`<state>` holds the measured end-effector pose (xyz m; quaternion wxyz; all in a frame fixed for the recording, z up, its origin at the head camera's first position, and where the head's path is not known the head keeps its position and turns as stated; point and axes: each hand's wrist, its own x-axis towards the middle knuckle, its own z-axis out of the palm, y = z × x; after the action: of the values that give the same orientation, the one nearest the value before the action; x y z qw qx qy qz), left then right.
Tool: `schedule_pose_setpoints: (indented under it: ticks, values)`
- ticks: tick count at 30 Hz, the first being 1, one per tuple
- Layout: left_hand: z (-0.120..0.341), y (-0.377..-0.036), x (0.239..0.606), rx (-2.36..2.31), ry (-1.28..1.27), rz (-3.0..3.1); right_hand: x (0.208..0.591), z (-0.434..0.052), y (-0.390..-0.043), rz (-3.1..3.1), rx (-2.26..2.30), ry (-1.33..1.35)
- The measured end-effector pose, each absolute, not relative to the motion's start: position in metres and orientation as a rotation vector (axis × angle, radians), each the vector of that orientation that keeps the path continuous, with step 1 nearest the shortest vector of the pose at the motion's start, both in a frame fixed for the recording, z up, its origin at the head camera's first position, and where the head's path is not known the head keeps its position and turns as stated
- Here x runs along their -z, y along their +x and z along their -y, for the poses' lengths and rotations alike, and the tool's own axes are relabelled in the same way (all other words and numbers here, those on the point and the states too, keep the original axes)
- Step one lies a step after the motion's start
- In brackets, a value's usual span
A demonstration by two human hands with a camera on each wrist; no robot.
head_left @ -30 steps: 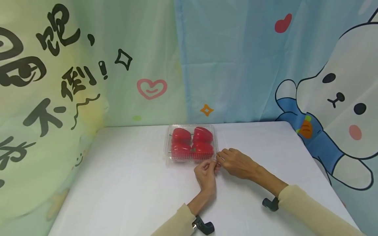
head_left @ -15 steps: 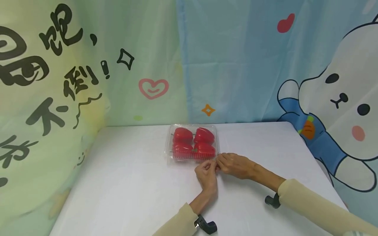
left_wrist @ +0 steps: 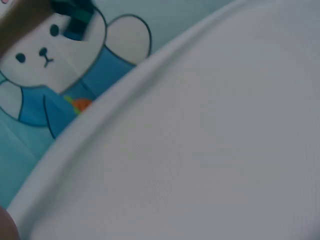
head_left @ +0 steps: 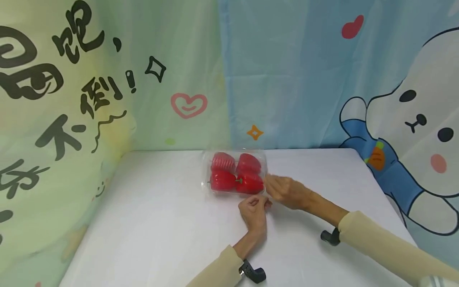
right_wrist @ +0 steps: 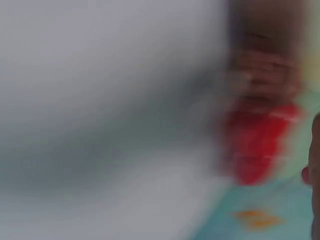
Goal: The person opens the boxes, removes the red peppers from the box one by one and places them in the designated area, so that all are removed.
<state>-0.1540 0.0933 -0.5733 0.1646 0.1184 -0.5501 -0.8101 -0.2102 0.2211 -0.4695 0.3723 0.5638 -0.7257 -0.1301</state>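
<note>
A clear plastic clamshell box [head_left: 206, 183] with several red bell peppers [head_left: 223, 181] stands on the white table. Its ridged lid front now shows over the back left pepper, so the lid appears raised. My right hand [head_left: 287, 192] has curled fingers at the box's right side and seems to grip the lid edge; the grip itself is hidden. At the front right corner my left hand [head_left: 254, 213] keeps its fingers bent, pinching the lower rim as far as I can see. Red peppers [right_wrist: 257, 142] appear blurred in the right wrist view.
The white table [head_left: 161, 239] reaches back to a printed curtain [head_left: 279, 79] with a cartoon bear, hearts and lettering. Each wrist wears a dark camera [head_left: 252, 272]. Mostly tabletop and curtain fill the left wrist view.
The right hand has risen slightly away from the left. The ridged lid front has shifted from over the front peppers to over the back ones. The left hand stays near the corner.
</note>
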Motion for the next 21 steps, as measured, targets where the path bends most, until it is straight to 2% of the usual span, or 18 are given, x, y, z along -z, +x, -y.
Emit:
schedule_pose_setpoints:
  ticks: [5,11,21]
  values:
    - [-0.091,-0.152,0.570,2.319,0.411,1.639,0.419,-0.210,-0.222,1.933,0.235,1.423]
    - [-0.091,-0.148,0.570,2.382,0.422,1.606,0.417,-0.209,-0.238,2.039,-0.075,1.408]
    - [-0.083,-0.145,0.574,2.430,0.328,1.628,0.416,-0.212,-0.279,2.322,-0.841,0.855]
